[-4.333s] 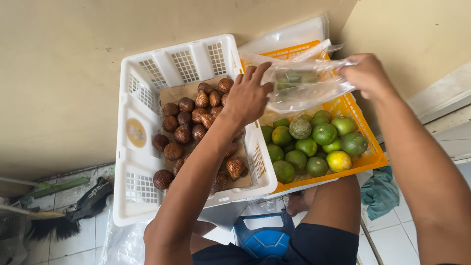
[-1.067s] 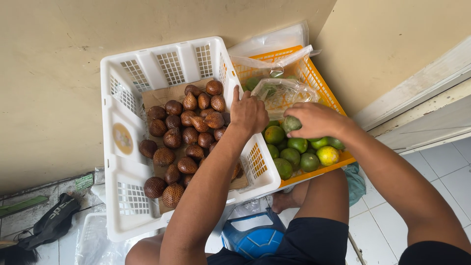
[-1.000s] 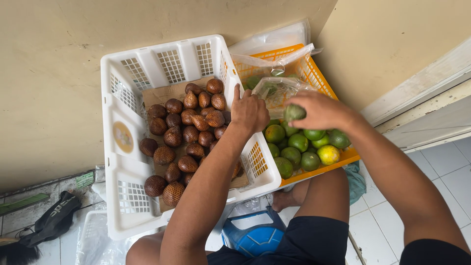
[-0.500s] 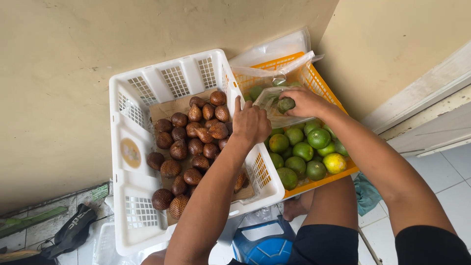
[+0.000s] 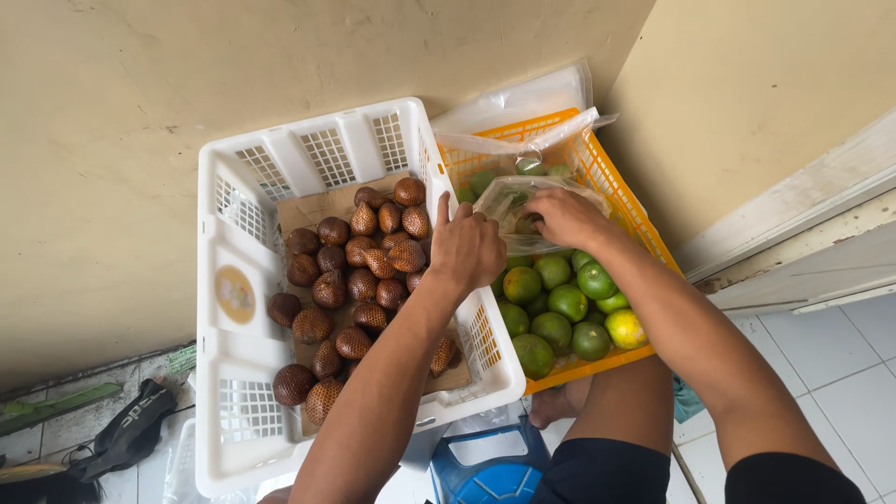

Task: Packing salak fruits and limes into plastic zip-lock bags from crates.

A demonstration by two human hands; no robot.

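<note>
My left hand (image 5: 467, 249) grips the near edge of a clear plastic bag (image 5: 515, 201) and holds it open over the orange crate (image 5: 611, 191). My right hand (image 5: 565, 217) reaches into the bag's mouth, its fingers around a green citrus fruit (image 5: 528, 224). More green fruit shows through the bag. Several loose green and yellowish citrus fruits (image 5: 560, 303) lie in the orange crate below. To the left stands a white crate (image 5: 233, 243) with several brown scaly snake fruits (image 5: 359, 261) on cardboard.
Both crates sit against a beige wall, near a corner. More clear plastic bags (image 5: 523, 93) lie behind the orange crate. A blue stool (image 5: 490, 467) is under me on white floor tiles. A black strap (image 5: 126, 429) and a broom lie at the left.
My right hand picked a green fruit out of the orange crate and carried it up into the bag that my left hand holds open.
</note>
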